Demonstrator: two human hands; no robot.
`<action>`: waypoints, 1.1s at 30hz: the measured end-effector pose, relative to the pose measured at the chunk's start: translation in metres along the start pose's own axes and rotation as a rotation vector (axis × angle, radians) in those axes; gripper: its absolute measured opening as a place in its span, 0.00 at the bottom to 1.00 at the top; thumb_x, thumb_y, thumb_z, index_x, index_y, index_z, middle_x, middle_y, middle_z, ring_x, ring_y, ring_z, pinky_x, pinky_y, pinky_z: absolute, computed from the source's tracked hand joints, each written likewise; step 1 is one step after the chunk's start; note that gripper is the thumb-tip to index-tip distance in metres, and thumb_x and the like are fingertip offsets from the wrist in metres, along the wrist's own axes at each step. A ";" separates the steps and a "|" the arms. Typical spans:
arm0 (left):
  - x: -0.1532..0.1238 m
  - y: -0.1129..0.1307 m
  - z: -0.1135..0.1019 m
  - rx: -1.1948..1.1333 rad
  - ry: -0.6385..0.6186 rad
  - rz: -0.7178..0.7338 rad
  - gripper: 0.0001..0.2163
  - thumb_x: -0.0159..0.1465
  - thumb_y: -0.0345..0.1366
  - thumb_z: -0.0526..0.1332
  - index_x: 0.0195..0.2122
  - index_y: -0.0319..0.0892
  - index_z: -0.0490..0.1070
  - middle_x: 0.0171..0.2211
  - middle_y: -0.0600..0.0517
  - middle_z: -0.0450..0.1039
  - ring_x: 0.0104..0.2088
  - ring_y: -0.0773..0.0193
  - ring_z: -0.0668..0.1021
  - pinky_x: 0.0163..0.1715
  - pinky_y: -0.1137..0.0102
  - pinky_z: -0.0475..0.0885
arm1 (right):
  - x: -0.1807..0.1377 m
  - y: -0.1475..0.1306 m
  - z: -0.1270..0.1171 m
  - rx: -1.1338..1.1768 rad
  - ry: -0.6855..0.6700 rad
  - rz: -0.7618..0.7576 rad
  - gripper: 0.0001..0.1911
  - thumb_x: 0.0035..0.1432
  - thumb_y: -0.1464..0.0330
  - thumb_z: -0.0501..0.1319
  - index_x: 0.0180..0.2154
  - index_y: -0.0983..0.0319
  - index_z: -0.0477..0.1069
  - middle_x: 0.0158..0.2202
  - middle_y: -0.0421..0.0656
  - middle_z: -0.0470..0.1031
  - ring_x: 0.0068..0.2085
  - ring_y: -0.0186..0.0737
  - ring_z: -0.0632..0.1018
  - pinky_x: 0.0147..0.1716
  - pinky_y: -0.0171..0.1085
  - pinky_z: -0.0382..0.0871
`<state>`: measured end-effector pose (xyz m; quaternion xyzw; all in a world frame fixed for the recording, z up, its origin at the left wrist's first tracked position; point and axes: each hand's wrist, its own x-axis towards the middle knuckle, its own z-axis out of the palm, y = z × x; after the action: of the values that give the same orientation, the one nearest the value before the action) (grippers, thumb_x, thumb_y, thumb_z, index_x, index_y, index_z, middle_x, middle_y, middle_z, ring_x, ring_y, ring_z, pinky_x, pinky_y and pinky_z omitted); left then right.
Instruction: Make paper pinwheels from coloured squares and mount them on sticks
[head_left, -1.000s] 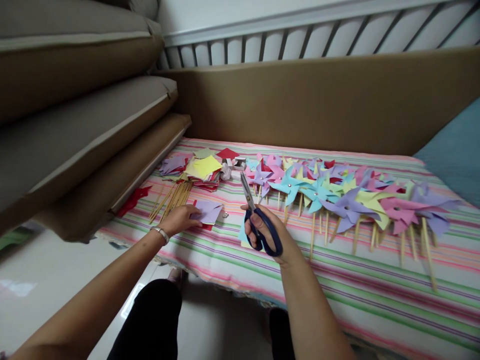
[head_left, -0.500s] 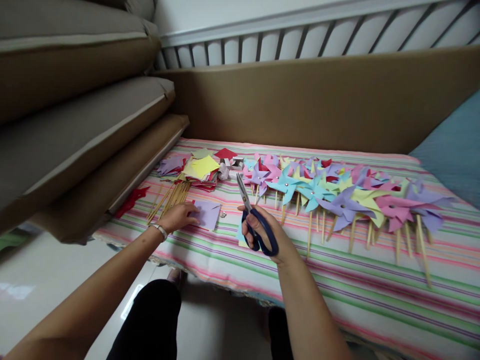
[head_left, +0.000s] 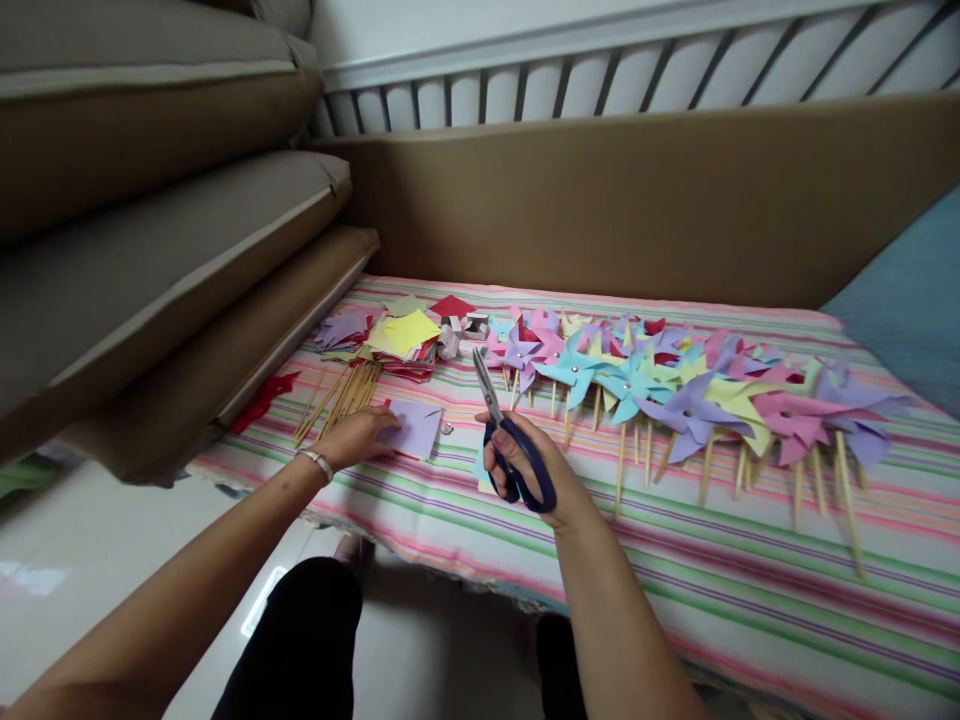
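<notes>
My right hand (head_left: 536, 470) grips blue-handled scissors (head_left: 510, 440), their closed blades pointing up and away over the striped cloth (head_left: 675, 560). Under that hand lies a light blue and yellow paper piece, mostly hidden. My left hand (head_left: 358, 437), with a bracelet at the wrist, rests its fingers on a lilac paper square (head_left: 416, 428) lying on the cloth; the fingers are curled onto the paper's left edge. A small metal pin (head_left: 447, 428) lies just right of the square.
A row of several finished paper pinwheels (head_left: 675, 395) on wooden sticks runs to the right. A pile of coloured paper squares (head_left: 401, 335) and a bundle of wooden sticks (head_left: 345, 395) lie at the back left. Brown cushions (head_left: 150, 290) stack on the left.
The view shifted slightly. My left hand has slid a little along the lilac paper; my right hand holds the scissors in almost the same place.
</notes>
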<state>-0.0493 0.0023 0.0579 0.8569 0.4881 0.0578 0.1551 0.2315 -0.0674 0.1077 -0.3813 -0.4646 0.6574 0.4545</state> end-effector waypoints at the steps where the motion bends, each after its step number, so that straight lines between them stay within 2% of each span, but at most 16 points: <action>1: 0.000 -0.001 0.000 -0.005 -0.005 0.000 0.18 0.53 0.41 0.63 0.46 0.46 0.72 0.47 0.48 0.72 0.49 0.56 0.72 0.52 0.63 0.63 | 0.000 0.000 0.000 0.002 -0.001 0.000 0.20 0.52 0.55 0.61 0.43 0.60 0.64 0.21 0.35 0.67 0.17 0.28 0.65 0.14 0.28 0.59; 8: 0.004 -0.011 -0.002 -0.011 -0.026 -0.004 0.19 0.55 0.44 0.61 0.46 0.44 0.72 0.47 0.47 0.73 0.50 0.55 0.72 0.51 0.64 0.63 | 0.001 0.002 -0.001 0.018 -0.006 0.015 0.21 0.52 0.56 0.61 0.43 0.60 0.64 0.21 0.35 0.66 0.17 0.28 0.65 0.14 0.28 0.59; 12: 0.004 -0.007 -0.001 -0.027 -0.003 -0.034 0.16 0.57 0.41 0.58 0.46 0.43 0.72 0.45 0.47 0.74 0.48 0.57 0.73 0.50 0.66 0.65 | 0.003 0.004 -0.002 0.013 -0.009 0.020 0.21 0.51 0.55 0.62 0.43 0.60 0.64 0.22 0.35 0.67 0.18 0.28 0.66 0.14 0.28 0.59; 16: 0.005 0.016 0.010 0.126 0.143 -0.177 0.14 0.56 0.35 0.57 0.44 0.44 0.73 0.41 0.46 0.75 0.44 0.54 0.74 0.46 0.63 0.66 | 0.007 0.007 -0.003 0.006 -0.028 0.035 0.22 0.51 0.55 0.62 0.43 0.60 0.64 0.21 0.35 0.67 0.17 0.28 0.66 0.14 0.28 0.60; 20: 0.013 0.037 0.021 0.181 0.324 -0.356 0.11 0.58 0.37 0.55 0.36 0.43 0.76 0.35 0.43 0.74 0.41 0.51 0.75 0.45 0.59 0.65 | 0.010 0.009 -0.003 0.020 -0.046 0.063 0.22 0.51 0.55 0.62 0.43 0.59 0.63 0.21 0.35 0.67 0.17 0.28 0.66 0.14 0.28 0.60; 22: 0.019 0.039 0.019 0.044 0.420 -0.400 0.11 0.58 0.37 0.55 0.33 0.42 0.77 0.33 0.44 0.75 0.40 0.52 0.75 0.44 0.60 0.65 | 0.011 0.009 -0.002 0.014 -0.032 0.057 0.21 0.52 0.55 0.62 0.44 0.60 0.63 0.22 0.35 0.66 0.18 0.28 0.66 0.14 0.28 0.60; 24: 0.025 0.037 0.011 -0.229 0.551 -0.453 0.10 0.57 0.38 0.57 0.32 0.41 0.77 0.32 0.46 0.76 0.38 0.54 0.76 0.41 0.62 0.67 | 0.012 0.009 -0.002 0.003 0.008 0.016 0.21 0.54 0.55 0.60 0.44 0.60 0.62 0.22 0.35 0.66 0.18 0.28 0.65 0.15 0.28 0.59; 26: 0.029 0.035 0.001 -0.635 0.699 -0.523 0.10 0.54 0.39 0.60 0.31 0.38 0.76 0.29 0.49 0.77 0.33 0.57 0.76 0.36 0.65 0.69 | 0.013 0.011 -0.004 0.001 0.019 -0.044 0.22 0.55 0.54 0.58 0.46 0.60 0.61 0.24 0.36 0.65 0.19 0.28 0.64 0.15 0.29 0.59; 28: 0.031 0.034 -0.007 -1.082 0.791 -0.567 0.11 0.49 0.38 0.65 0.30 0.36 0.75 0.27 0.49 0.77 0.30 0.59 0.76 0.32 0.67 0.70 | 0.016 0.016 -0.006 -0.017 -0.041 -0.098 0.23 0.56 0.52 0.56 0.47 0.60 0.59 0.25 0.37 0.66 0.19 0.28 0.64 0.16 0.30 0.59; 30: 0.031 0.033 -0.011 -1.424 0.786 -0.574 0.12 0.44 0.35 0.68 0.29 0.35 0.75 0.26 0.48 0.77 0.27 0.62 0.76 0.30 0.69 0.70 | 0.019 0.022 -0.006 -0.067 -0.133 -0.153 0.24 0.57 0.51 0.54 0.47 0.60 0.59 0.29 0.40 0.67 0.22 0.29 0.65 0.20 0.32 0.61; 33: 0.031 0.031 -0.008 -1.657 0.679 -0.589 0.12 0.41 0.31 0.69 0.28 0.35 0.74 0.26 0.48 0.78 0.26 0.64 0.77 0.28 0.70 0.71 | 0.021 0.032 -0.001 -0.152 -0.231 -0.186 0.27 0.57 0.49 0.52 0.49 0.60 0.58 0.36 0.44 0.68 0.27 0.30 0.67 0.27 0.34 0.63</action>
<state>-0.0096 0.0161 0.0735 0.2530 0.5076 0.5915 0.5731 0.2185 -0.0517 0.0751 -0.2920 -0.5953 0.6150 0.4268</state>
